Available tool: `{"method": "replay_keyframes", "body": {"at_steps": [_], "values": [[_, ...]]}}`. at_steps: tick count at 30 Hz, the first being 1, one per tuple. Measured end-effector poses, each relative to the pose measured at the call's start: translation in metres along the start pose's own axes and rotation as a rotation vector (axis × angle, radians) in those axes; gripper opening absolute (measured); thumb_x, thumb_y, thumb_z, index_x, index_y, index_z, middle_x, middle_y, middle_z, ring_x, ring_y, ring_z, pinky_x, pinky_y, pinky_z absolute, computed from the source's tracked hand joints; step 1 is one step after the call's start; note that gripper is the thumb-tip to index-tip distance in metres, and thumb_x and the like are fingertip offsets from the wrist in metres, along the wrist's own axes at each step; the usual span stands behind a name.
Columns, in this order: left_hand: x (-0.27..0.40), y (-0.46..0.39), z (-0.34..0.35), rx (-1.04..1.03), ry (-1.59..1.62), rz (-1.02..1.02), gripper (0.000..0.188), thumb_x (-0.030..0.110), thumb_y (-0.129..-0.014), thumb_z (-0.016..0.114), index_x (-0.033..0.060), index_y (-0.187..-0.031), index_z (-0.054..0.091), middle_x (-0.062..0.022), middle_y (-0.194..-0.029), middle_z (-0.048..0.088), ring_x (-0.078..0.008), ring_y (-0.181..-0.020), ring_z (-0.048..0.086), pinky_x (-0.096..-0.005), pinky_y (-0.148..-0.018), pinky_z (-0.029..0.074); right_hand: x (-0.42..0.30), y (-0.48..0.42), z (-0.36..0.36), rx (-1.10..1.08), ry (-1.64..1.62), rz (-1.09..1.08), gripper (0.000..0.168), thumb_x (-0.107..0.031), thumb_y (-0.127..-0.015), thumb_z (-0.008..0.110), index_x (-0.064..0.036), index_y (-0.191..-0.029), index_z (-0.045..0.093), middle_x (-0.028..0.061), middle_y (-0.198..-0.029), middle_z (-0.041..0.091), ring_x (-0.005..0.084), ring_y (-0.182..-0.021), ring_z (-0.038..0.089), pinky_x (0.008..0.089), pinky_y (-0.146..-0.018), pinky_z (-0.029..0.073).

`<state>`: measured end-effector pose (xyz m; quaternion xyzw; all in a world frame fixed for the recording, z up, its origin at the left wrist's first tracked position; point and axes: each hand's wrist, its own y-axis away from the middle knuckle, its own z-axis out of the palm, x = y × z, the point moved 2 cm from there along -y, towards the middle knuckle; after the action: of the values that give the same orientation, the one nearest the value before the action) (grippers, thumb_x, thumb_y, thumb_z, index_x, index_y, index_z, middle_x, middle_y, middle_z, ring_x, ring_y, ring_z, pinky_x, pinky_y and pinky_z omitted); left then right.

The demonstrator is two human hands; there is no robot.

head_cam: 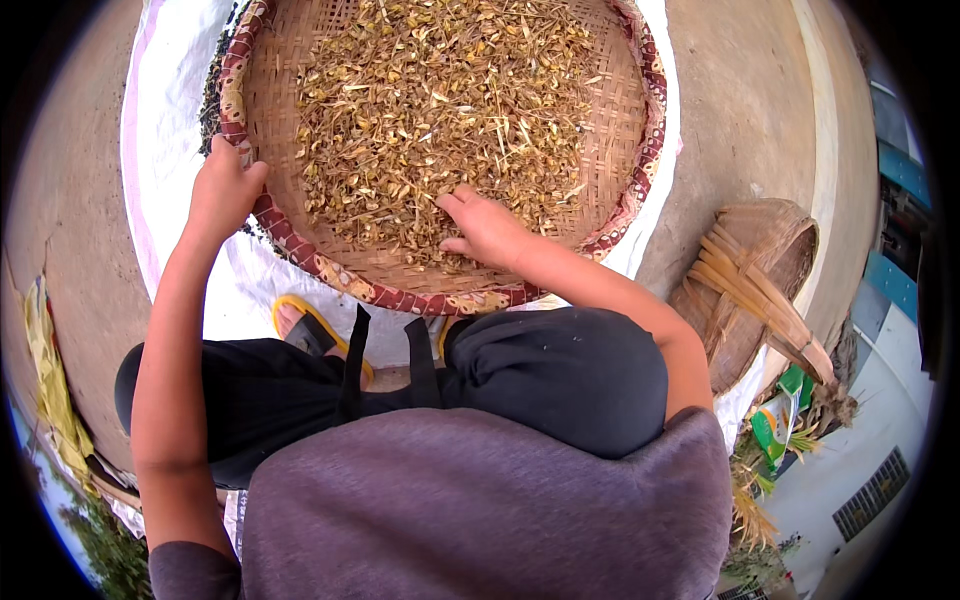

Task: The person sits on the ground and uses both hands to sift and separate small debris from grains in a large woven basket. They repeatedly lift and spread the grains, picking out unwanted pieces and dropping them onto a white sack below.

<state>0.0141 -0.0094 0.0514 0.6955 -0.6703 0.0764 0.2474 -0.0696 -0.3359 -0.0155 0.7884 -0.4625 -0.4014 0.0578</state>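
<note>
A round woven bamboo winnowing tray [619, 150], its rim bound in patterned red and tan cloth, lies before me. Dry yellow-brown husks and stalk bits [442, 120] cover much of its floor. At the tray's left rim, my left hand [225, 184] grips the cloth-bound edge, thumb on the inner side. My right hand [484, 229] rests in the near part of the husks, thumb and fingers apart. Its fingertips touch the husks; whether any are pinched between them is hard to see.
Under the tray spreads a white woven sheet [172, 210], with small dark bits [212, 97] by the rim. A bamboo basket [772, 232] with a straw-coloured brush or split-bamboo bundle [750, 292] sits at right, near a green packet [772, 431]. Yellow sheeting [52, 375] lies far left.
</note>
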Motion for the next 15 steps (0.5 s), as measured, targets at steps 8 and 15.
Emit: {"method": "replay_keyframes", "body": {"at_steps": [8, 15], "values": [[0.001, 0.001, -0.002, -0.014, -0.007, -0.013, 0.035, 0.017, -0.079, 0.059, -0.0089, -0.095, 0.042, -0.0309, -0.086, 0.06, -0.0453, -0.084, 0.06, -0.0462, -0.075, 0.048, 0.058, -0.052, -0.089, 0.536, 0.045, 0.15, 0.038, -0.018, -0.085, 0.065, -0.01, -0.121, 0.054, 0.0154, -0.116, 0.056, 0.0347, -0.095, 0.061, 0.0413, -0.087, 0.05], [-0.001, 0.001, 0.0, -0.013, -0.034, -0.004, 0.035, 0.018, -0.079, 0.059, -0.009, -0.094, 0.042, -0.0313, -0.085, 0.06, -0.0458, -0.085, 0.06, -0.0468, -0.075, 0.048, 0.048, -0.005, -0.08, 0.439, -0.112, 0.078, 0.021, -0.018, -0.082, 0.067, -0.012, -0.102, 0.066, 0.0095, -0.101, 0.066, 0.028, -0.088, 0.065, 0.0374, -0.08, 0.052]]}}
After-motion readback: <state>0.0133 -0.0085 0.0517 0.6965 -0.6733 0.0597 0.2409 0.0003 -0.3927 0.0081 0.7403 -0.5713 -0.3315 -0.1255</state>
